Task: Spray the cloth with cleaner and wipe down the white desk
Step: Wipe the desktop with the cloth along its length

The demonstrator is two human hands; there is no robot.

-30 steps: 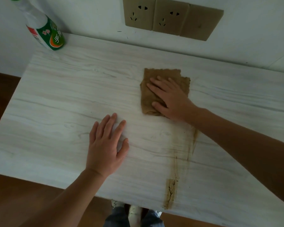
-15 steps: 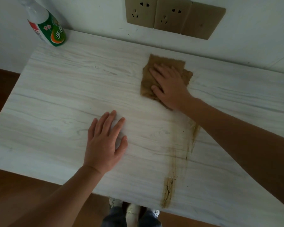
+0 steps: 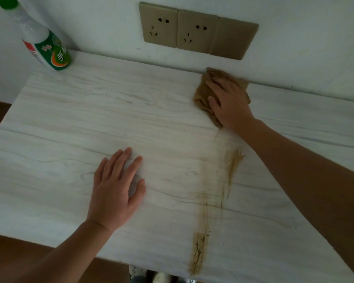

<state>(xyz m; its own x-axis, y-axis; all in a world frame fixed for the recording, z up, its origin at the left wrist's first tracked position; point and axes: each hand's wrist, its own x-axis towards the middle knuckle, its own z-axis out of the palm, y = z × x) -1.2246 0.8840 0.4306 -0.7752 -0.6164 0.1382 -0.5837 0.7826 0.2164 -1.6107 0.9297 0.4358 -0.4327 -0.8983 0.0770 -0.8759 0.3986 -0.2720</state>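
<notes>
My right hand presses flat on a brown cloth, which lies bunched at the far edge of the white wood-grain desk, against the wall. Most of the cloth is hidden under the hand. My left hand rests flat on the desk near the front, fingers straight, holding nothing. A cleaner bottle with a green label and green cap stands at the desk's far left corner, away from both hands.
A brown stain streaks the desk under my right forearm, and a cracked brown patch sits at the front edge. Three tan wall sockets are above the desk. Brown floor lies left and in front.
My right hand has slid the cloth away from me, from the desk's middle to its far edge by the wall. The left hand has stayed in place.
</notes>
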